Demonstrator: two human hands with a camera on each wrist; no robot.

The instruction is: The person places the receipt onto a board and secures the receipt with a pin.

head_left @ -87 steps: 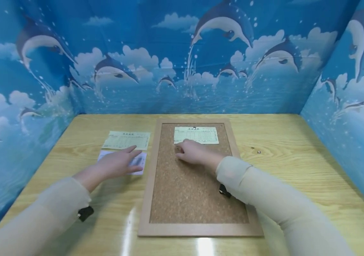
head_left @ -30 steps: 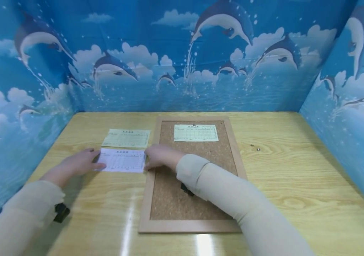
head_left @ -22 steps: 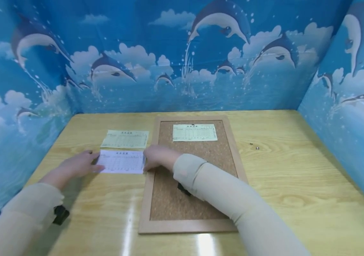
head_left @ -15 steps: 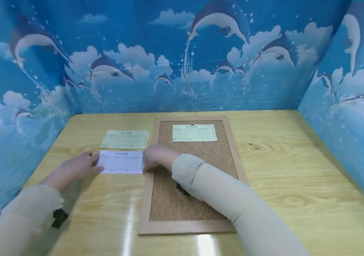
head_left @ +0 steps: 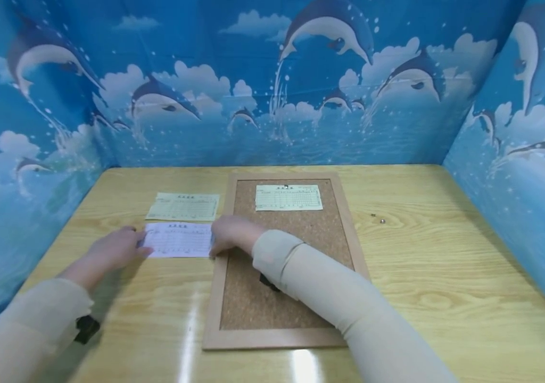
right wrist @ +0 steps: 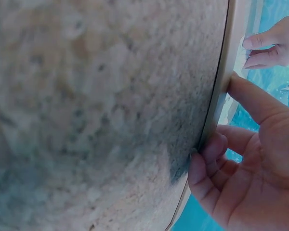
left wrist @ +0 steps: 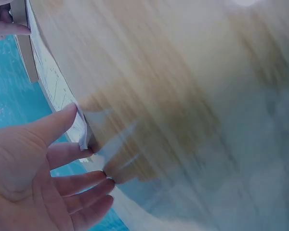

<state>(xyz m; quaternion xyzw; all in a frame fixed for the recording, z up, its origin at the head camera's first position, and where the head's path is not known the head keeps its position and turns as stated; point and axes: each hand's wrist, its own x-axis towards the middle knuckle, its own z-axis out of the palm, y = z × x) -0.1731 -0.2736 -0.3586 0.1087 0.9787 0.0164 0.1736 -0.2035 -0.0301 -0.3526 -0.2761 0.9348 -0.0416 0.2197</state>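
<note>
A pale lilac paper form (head_left: 178, 240) with a printed grid lies flat on the wood table, left of a framed corkboard (head_left: 282, 298). My left hand (head_left: 115, 249) pinches its left end between thumb and index finger; in the left wrist view that end of the paper (left wrist: 81, 131) curls up slightly. The other fingers are loosely spread. My right hand (head_left: 235, 234) reaches across the board's left frame, thumb and curled fingers at the form's right edge. In the right wrist view the board's frame (right wrist: 220, 82) partly hides the right fingertips.
A greenish paper form (head_left: 183, 206) lies just beyond the lilac one. Another green form (head_left: 289, 198) is fixed near the corkboard's top by a pushpin (head_left: 286, 186). Two small metal pins (head_left: 382, 221) lie right of the board. A dolphin-print curtain (head_left: 272, 106) encloses the table.
My right hand has left the corkboard below the pinned form and moved left to the lilac form's right edge. My left hand has shifted left to its left end. Lately both stay still.
</note>
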